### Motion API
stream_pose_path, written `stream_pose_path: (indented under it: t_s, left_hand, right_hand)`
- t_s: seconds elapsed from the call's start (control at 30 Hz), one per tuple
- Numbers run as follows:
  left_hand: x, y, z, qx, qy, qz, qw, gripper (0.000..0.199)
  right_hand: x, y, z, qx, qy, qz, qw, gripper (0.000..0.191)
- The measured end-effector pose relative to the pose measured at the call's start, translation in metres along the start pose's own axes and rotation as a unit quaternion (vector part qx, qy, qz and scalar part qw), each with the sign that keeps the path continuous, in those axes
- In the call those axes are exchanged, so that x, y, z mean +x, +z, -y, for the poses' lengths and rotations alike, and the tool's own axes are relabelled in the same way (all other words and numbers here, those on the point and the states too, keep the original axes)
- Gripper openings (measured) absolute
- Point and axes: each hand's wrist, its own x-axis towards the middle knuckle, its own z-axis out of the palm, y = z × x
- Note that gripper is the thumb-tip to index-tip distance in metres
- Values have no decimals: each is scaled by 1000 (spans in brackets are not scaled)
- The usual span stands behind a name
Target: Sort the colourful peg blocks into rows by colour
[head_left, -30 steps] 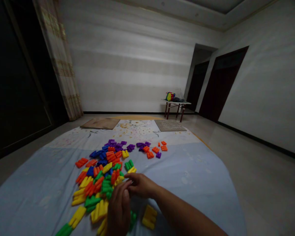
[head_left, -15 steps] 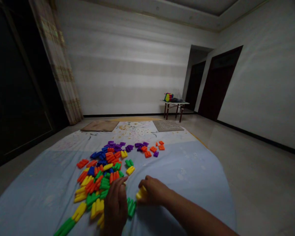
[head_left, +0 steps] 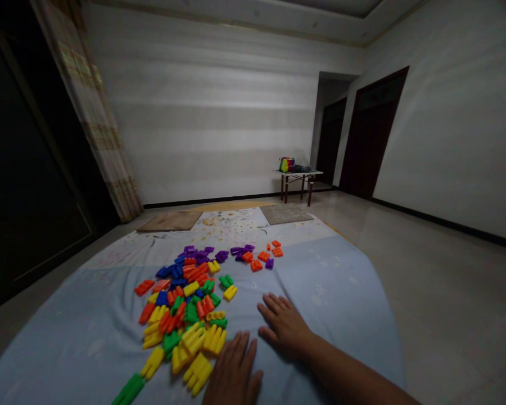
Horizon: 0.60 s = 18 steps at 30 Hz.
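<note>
Spread out on the light blue cloth (head_left: 341, 292), my right hand (head_left: 285, 325) holds nothing, its fingers apart. My left hand (head_left: 235, 371) also lies flat and open, palm down, just right of a yellow plastic building piece (head_left: 198, 373). A heap of finger-shaped plastic pieces in yellow, green, orange and blue is left of both hands. At its near end are yellow pieces (head_left: 215, 340). A yellow piece (head_left: 153, 363) touches a green piece (head_left: 129, 389) end to end at the lower left. Purple pieces (head_left: 221, 256) lie at the far side.
Several orange pieces (head_left: 277, 252) lie scattered farther back. Two mats, one brown (head_left: 171, 221) and one grey (head_left: 285, 214), rest at the far edge of the bed-like surface. A small table (head_left: 299, 171) with a colourful bag stands beyond, near the doorway.
My right hand has let go of a yellow piece and opened on the cloth. My left hand has shifted right and lies flat. More yellow pieces now show at the heap's near end.
</note>
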Motion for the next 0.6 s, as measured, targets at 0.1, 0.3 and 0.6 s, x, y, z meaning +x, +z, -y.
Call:
stream_pose_path:
  t_s: [0.1,0.3,0.6]
  left_hand:
    - [-20,12,20,22,-14,88,996,43]
    - [-7,-20,76,76,-215,298,927,42]
    - [48,9,37,-6,-141,224,964,41]
  right_hand:
    - [-4,-6,3,0,10,-2,1000,61]
    - [-2,-9,8,18,17,4,1000,62]
    - [-3,-10,7,31,14,-4,999,61]
